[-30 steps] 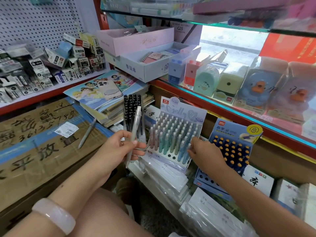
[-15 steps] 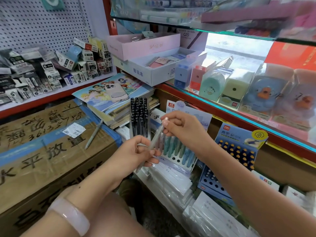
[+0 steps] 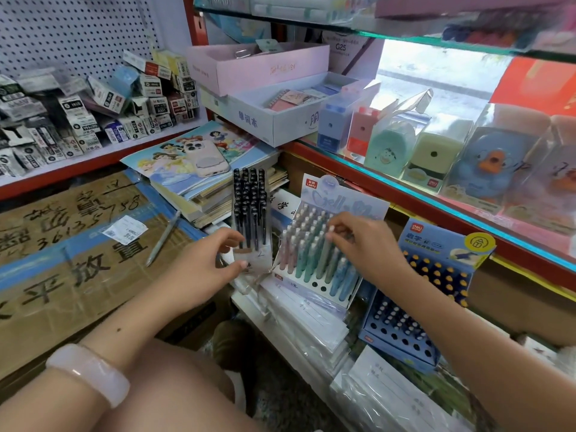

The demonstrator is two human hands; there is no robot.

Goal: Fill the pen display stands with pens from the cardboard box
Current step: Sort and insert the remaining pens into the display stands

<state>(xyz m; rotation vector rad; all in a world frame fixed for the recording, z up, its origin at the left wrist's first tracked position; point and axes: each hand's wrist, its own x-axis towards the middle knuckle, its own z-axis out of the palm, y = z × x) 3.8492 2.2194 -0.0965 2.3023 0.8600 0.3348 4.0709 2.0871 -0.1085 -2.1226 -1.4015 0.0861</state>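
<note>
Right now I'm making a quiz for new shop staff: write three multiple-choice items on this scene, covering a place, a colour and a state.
1. Where does the phone lie?
A on the picture books
B in the pink box
C on the cardboard box

2. What colour are the pens in the stand by the left hand?
A yellow
B black
C red

3. The right hand is:
A flat on the shelf
B idle
C pinching a pen top in the pastel stand

Answers: 1 A, it rests on the book stack; 2 B, dark caps throughout; 3 C, fingertips close on a pen cap.
</note>
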